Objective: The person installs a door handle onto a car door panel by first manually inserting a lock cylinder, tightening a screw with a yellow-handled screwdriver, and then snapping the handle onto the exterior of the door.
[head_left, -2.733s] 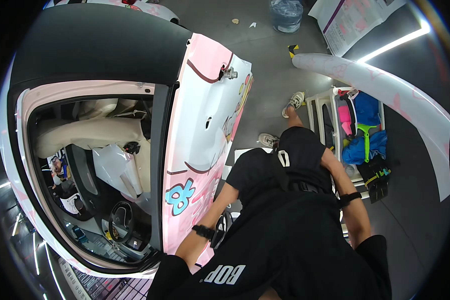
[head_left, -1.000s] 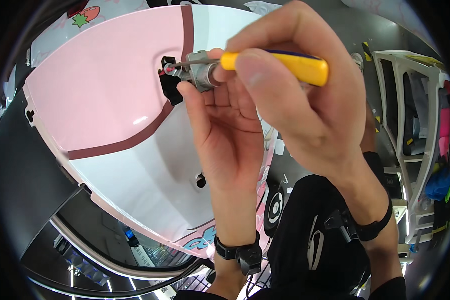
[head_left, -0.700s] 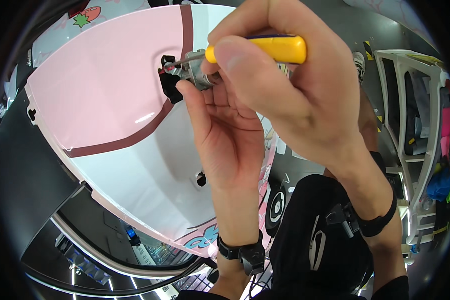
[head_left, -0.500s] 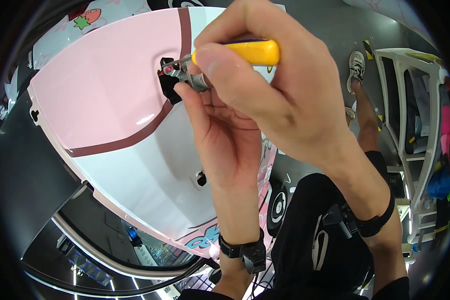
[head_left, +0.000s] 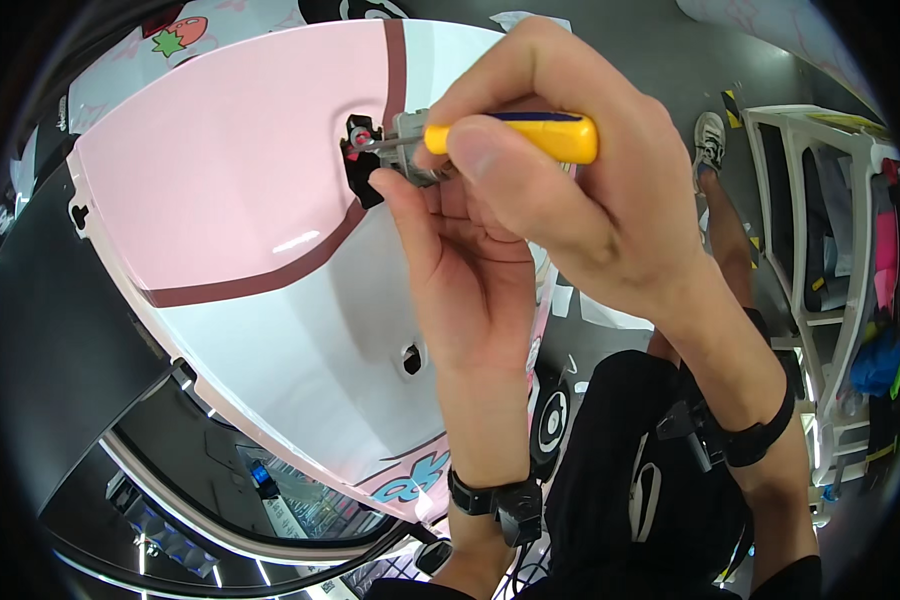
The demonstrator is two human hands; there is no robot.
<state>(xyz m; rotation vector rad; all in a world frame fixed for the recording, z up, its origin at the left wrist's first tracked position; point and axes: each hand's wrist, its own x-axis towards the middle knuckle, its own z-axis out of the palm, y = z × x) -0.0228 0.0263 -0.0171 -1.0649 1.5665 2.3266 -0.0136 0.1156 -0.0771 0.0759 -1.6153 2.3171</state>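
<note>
The metal fitting (head_left: 411, 126) protrudes at a black-edged opening (head_left: 366, 182) in a pink-and-white car body panel (head_left: 220, 160). Across it lies the thin shaft of a yellow-handled screwdriver (head_left: 550, 138), its tip over the opening, left of the fitting. The right hand (head_left: 600, 200), right of the fitting, pinches the handle in its grip. The left hand (head_left: 480, 275), palm up below the fitting, curls around it; hidden fingertips mean I cannot tell whether that grip presses. Below the fitting is a small hole (head_left: 412, 360); far right of it, a white cart (head_left: 805, 128).
</note>
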